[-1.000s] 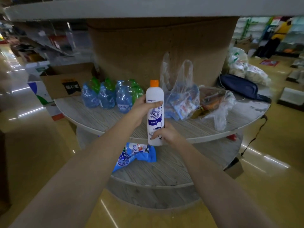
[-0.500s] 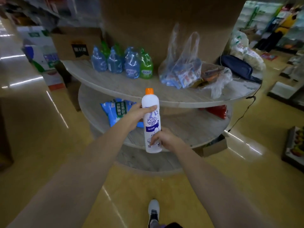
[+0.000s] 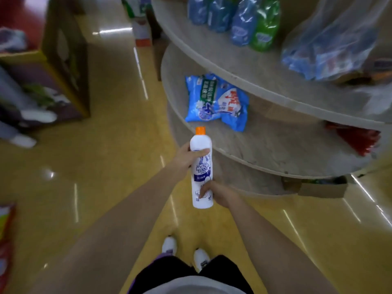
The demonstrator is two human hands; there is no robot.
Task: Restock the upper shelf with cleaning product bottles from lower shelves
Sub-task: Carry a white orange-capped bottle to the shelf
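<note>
At far left, a printed cardboard display box (image 3: 63, 66) stands on the glossy yellow floor (image 3: 110, 158), with blurred goods around it that cannot be identified.

Centre frame: the white cleaner bottle (image 3: 201, 172) with an orange cap (image 3: 200, 130) is held upright in the air, in front of the round shelving unit and just off the edge of the lower shelf (image 3: 265, 145). It touches no shelf. The left hand (image 3: 184, 159) grips the bottle's upper body, fingers curled behind it and thumb laid across the front below the shoulder. The right hand (image 3: 218, 193) grips the lower body, fingers wrapped round the bottle near its base. Both forearms are extended forward. Below them, two white shoes (image 3: 169, 245) stand on the floor.

Right of the bottle, a blue bagged product (image 3: 216, 100) lies flat on the lower shelf, apart from the bottle. A red item (image 3: 356, 139) lies further right on the same shelf, partly hidden under the shelf above.

On the middle shelf (image 3: 233, 66), blue bottles (image 3: 220, 13) and one green bottle (image 3: 265, 28) stand in a shrink-wrapped group. To their right, a clear plastic bag (image 3: 331, 45) holds blue packets.

A cardboard box (image 3: 318, 187) sits at floor level under the unit.
</note>
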